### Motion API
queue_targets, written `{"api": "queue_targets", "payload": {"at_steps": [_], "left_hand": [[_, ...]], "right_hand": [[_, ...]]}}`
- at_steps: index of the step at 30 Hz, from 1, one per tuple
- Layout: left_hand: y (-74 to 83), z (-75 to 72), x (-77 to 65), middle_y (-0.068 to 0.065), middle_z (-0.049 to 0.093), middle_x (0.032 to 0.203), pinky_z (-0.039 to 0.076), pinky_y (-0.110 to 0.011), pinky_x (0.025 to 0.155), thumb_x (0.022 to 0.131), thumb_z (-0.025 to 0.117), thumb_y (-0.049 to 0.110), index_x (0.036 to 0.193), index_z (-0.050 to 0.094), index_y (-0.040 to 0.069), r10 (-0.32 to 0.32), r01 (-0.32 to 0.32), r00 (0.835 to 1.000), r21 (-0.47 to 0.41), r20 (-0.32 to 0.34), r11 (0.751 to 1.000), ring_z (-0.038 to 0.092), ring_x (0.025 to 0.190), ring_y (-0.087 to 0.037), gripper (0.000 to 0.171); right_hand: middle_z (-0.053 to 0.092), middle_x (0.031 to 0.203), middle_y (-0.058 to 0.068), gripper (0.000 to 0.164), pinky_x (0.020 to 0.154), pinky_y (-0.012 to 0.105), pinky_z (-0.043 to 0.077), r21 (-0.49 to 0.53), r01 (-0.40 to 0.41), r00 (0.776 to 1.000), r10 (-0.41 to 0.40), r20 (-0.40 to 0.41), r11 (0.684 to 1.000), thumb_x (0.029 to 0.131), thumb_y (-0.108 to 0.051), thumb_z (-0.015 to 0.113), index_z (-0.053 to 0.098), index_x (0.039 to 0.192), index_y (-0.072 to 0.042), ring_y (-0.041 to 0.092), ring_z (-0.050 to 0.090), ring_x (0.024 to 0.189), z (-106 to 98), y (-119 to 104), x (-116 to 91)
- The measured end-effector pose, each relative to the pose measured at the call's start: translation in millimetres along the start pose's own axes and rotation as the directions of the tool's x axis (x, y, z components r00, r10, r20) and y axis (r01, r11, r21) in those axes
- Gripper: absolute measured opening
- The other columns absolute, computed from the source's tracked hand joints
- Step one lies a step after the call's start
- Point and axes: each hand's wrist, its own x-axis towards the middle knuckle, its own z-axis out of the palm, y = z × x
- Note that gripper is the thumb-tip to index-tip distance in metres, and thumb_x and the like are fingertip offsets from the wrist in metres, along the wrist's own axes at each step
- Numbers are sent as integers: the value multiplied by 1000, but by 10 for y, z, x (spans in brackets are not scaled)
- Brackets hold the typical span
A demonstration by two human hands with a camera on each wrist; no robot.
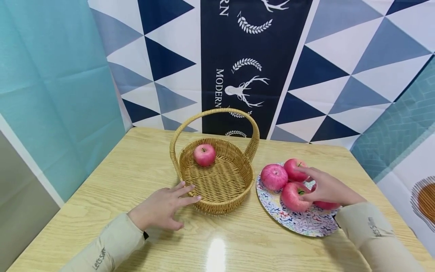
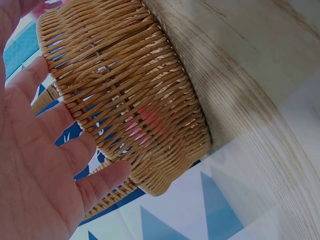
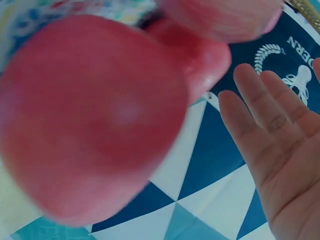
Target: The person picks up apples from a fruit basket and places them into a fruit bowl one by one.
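Note:
A woven wicker basket (image 1: 222,185) with a tall arched handle stands mid-table, with one red apple (image 1: 204,155) inside at its back left. My left hand (image 1: 163,207) rests its spread fingertips on the basket's near-left rim; the left wrist view shows those fingers (image 2: 55,122) against the weave. To the right, several apples (image 1: 274,176) lie on a patterned round plate (image 1: 299,224). Over them hovers my right hand (image 1: 327,189), its thumb by the front apple (image 1: 293,198). In the right wrist view its fingers (image 3: 260,120) look extended, apart from the big near apple (image 3: 95,120).
The light wooden table (image 1: 142,158) reaches back to a patterned cloth (image 1: 176,49) with triangles and a deer-head print. A teal panel (image 1: 61,94) hangs at the left. Part of a round brown item (image 1: 426,200) shows at the far right edge.

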Motion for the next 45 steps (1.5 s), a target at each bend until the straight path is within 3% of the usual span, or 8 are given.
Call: {"api": "queue_targets", "payload": {"at_steps": [4, 10, 27, 32, 40, 45], "left_hand": [[0, 29, -3, -18, 47, 141, 53, -47, 80, 71, 75, 34, 139, 52, 17, 4, -4, 1000, -5, -2, 1000, 46, 124, -45, 73], [1, 47, -3, -17, 46, 142, 53, -48, 81, 71, 76, 35, 139, 52, 18, 6, -6, 1000, 3, -3, 1000, 46, 125, -45, 74], [-21, 52, -10, -18, 46, 142, 54, -45, 77, 72, 76, 35, 140, 51, 18, 12, -12, 1000, 14, -25, 1000, 46, 124, -46, 74], [-10, 41, -23, -17, 45, 143, 53, -47, 79, 72, 76, 36, 140, 51, 19, -9, 9, 1000, 13, -3, 1000, 45, 125, -45, 74], [3, 51, -28, -16, 45, 144, 53, -48, 80, 72, 75, 39, 140, 51, 20, -20, 20, 1000, 17, -5, 1000, 45, 125, -45, 74], [-6, 49, -19, -16, 45, 143, 53, -47, 78, 71, 75, 37, 140, 51, 20, -6, 7, 1000, 21, -14, 1000, 46, 124, -46, 75]], "right_hand": [[47, 133, 27, 83, 79, 57, 51, 72, -25, 1000, 25, 2, 997, 72, -35, 79, 44, 138, 0, 47, 48, 115, 1, -35, 61], [45, 135, 26, 80, 77, 55, 52, 178, 38, 999, -36, -12, 983, 75, -29, 77, 40, 140, -1, 47, 49, 113, 42, -76, 101], [59, 118, 18, 70, 81, 55, 51, 107, 165, 986, -165, -9, 981, 75, -27, 78, 50, 131, 4, 36, 56, 105, 186, -213, 434], [57, 123, 18, 70, 85, 57, 48, 68, 119, 992, -122, 32, 991, 77, -29, 77, 49, 134, -1, 36, 56, 108, 185, -269, 498], [53, 133, 19, 70, 97, 62, 37, 26, 131, 985, -133, 108, 991, 76, -33, 75, 50, 135, -3, 42, 47, 123, 137, -544, 637], [52, 133, 19, 69, 96, 59, 39, 70, 196, 972, -203, 118, 978, 78, -27, 74, 48, 137, -2, 38, 50, 119, 83, -728, 766]]}}
